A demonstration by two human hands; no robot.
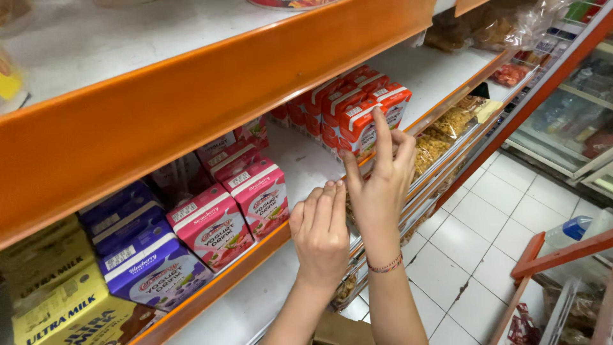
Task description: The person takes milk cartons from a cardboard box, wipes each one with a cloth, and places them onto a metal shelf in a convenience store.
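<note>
1. orange-red small drink cartons with white tops [357, 124] stand in rows on the white middle shelf with an orange metal front edge [255, 246], toward its right end.
2. the right hand [380, 182] reaches up to the front orange-red carton; its index finger is stretched straight against the carton's front face, thumb spread to the left, other fingers loosely curled beside it. a thin braided bracelet [385, 265] circles that wrist.
3. the left hand [321, 233] sits just beside and below the right, fingers pressed together and curled into a loose fist, holding nothing visible.
4. pink drink cartons with white top labels [236, 211] stand left of the hands, near the shelf edge.
5. purple cartons [143, 259] come next to the left, then yellow cartons [60, 300] at the far left.
6. clear bags of yellowish snacks [440, 137] fill lower racks to the right, above a white tiled floor [472, 223].
</note>
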